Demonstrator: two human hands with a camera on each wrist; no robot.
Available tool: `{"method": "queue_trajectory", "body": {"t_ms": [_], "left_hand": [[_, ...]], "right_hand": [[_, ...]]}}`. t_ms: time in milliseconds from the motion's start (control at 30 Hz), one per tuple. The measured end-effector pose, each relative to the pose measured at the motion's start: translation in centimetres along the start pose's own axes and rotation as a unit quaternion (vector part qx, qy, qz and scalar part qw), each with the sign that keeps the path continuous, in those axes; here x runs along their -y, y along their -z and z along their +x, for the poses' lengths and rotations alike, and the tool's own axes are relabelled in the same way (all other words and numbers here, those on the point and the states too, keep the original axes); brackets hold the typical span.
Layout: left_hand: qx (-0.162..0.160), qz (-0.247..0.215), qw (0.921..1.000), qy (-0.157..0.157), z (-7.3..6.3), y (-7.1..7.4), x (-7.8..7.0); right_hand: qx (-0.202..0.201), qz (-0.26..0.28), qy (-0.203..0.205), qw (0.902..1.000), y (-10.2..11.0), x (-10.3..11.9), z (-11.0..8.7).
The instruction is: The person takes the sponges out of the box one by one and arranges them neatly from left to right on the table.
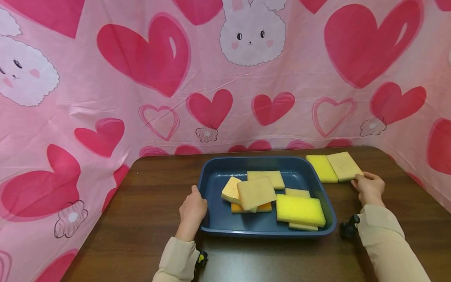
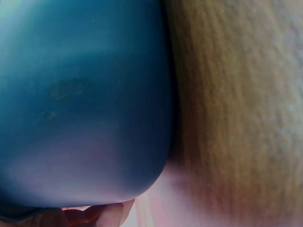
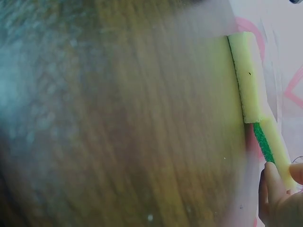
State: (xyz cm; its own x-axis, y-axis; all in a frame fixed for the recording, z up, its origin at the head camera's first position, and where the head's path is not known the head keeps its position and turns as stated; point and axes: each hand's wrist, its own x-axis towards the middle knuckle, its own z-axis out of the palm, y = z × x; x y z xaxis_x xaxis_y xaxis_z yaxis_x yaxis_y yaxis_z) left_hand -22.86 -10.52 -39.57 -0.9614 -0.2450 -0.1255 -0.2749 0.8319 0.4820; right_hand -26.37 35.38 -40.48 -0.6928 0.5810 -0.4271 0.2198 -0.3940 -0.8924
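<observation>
A blue tray [image 1: 267,232] stands on the table with several sponges in it. At its left side my left hand [image 1: 193,209] grips the wall; in the left wrist view its fingers [image 2: 111,215] show at the edge of the tray [image 2: 94,118]. My right hand [image 1: 370,188] pinches the near right corner of a pale cream sponge [image 1: 344,166], beyond the tray's right side. Green scouring material shows beneath this sponge [image 3: 274,142] in the right wrist view. A bright yellow sponge [image 1: 322,169] lies against it on the left.
Inside the tray, a cream sponge [image 1: 257,193] lies slanted over others, one with an orange edge [image 1: 237,208]. A yellow sponge [image 1: 299,209] rests on paler ones at the tray's right. Behind the wooden table [image 1: 148,196] hangs a pink heart-patterned cloth [image 1: 211,70].
</observation>
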Motion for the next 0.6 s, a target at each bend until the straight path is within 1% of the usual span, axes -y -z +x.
{"method": "queue_trajectory", "body": {"t_ms": [267, 433, 600], "left_hand": [[-0.003, 0.004, 1.0000, -0.003, 0.08, -0.07, 0.06], [-0.004, 0.001, 1.0000, -0.004, 0.10, -0.04, 0.12], [-0.002, 0.000, 1.0000, -0.004, 0.11, -0.07, 0.09]], "right_hand": [[0.008, 0.000, -0.005, 1.0000, -0.10, -0.03, 0.04], [0.013, -0.022, -0.005, 0.9997, -0.09, -0.12, -0.09], [0.009, -0.047, -0.006, 0.9988, 0.02, -0.22, -0.20]]}}
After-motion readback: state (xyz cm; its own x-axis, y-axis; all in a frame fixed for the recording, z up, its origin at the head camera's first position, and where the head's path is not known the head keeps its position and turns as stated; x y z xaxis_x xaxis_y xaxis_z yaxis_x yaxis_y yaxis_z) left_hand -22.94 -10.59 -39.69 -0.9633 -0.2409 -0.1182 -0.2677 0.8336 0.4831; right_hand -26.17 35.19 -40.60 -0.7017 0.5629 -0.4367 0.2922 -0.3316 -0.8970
